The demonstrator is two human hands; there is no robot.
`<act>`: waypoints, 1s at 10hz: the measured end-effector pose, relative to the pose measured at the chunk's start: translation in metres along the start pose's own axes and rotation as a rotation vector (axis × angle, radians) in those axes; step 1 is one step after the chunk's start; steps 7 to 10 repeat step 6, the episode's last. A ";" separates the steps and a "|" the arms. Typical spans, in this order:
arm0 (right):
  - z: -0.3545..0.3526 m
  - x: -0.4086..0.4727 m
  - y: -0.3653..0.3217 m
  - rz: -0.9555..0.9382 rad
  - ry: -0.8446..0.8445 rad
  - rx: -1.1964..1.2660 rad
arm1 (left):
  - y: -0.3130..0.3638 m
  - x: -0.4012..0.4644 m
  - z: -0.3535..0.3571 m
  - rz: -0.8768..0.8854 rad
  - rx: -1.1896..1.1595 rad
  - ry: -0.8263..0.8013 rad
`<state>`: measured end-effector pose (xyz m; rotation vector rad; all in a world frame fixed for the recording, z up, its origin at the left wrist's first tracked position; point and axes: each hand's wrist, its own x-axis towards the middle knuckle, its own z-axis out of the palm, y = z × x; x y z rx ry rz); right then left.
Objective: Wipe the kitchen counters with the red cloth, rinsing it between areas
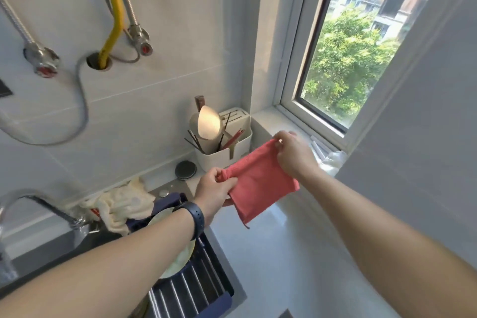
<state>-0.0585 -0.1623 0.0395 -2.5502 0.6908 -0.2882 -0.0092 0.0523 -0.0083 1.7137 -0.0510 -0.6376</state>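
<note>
Fingers (224,180) of the left hand (214,195) pinch one bunched corner of the red cloth (258,183), and the right hand (293,153) grips the opposite upper corner between thumb and fingertips, so both hands are closed on it. The cloth hangs folded and stretched between them in the air, above the pale counter (284,253) and clear of its surface. Behind the cloth stands a white utensil holder (224,150) with chopsticks, a pale ladle and a knife block part; no writing on it can be read. Just left of the holder lies a dark round lid (185,170). Further left of the cloth, a cream rag (121,205) is heaped at the sink's edge, beside a chrome tap (51,212). Below the left wrist, which wears a dark band (193,218), a plate sits on a dark drying rack (196,284) over the sink. Right of the cloth is a window (361,41) showing trees and buildings.
</note>
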 end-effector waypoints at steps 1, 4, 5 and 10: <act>-0.040 0.064 -0.002 -0.031 0.085 -0.077 | 0.044 0.034 0.032 0.057 -0.081 -0.039; -0.078 0.177 -0.006 0.066 -0.026 -0.248 | 0.114 0.079 0.090 0.191 0.220 0.030; -0.074 0.174 -0.018 0.040 -0.103 -0.278 | 0.130 0.074 0.069 0.288 0.293 0.037; -0.084 0.168 -0.049 -0.024 -0.128 -0.264 | 0.160 0.065 0.038 0.337 0.278 0.088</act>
